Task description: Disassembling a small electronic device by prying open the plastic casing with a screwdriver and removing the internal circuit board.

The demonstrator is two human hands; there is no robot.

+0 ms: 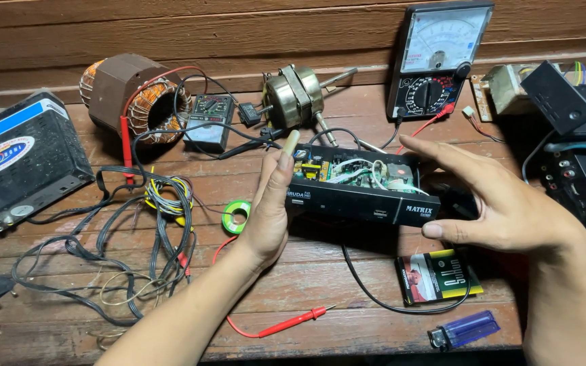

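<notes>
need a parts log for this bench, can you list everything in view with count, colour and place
set-top box: 1, black, lid off, centre, between the hands
analog multimeter: 1, black, back right
motor stator: 1, brown with copper windings, back left
fan motor: 1, brass-coloured, back centre
closed box: 1, black and blue, far left
solder roll: 1, green, left of centre
red probe: 1, front centre
lighter: 1, blue, front right
left hand: open
right hand: open

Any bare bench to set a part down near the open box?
Bare wood between the left hand and the dark cigarette pack, though a black cable loops there. Another patch lies left of the blue lighter. The tangled wires crowd the left; the black open receiver box fills the middle.
</notes>
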